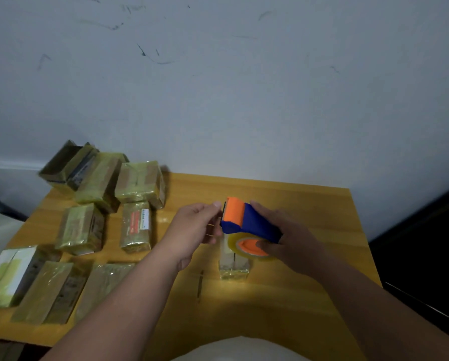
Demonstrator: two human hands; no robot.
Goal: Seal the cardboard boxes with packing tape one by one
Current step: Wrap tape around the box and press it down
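My left hand (196,225) and right hand (288,239) are bare, with no gloves, rings or watch on them. Both my forearms are uncovered as far up as they show, with no sleeve on either. Pale cloth covers my body at the bottom edge.

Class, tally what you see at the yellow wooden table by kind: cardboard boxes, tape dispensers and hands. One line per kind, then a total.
Tape-wrapped cardboard boxes grouped at the left: 8 (blurred back corner, may hide more)
Small cardboard box under the hands: 1
Blue and orange tape dispenser: 1
Hands: 2, left hand and right hand
Total: 12
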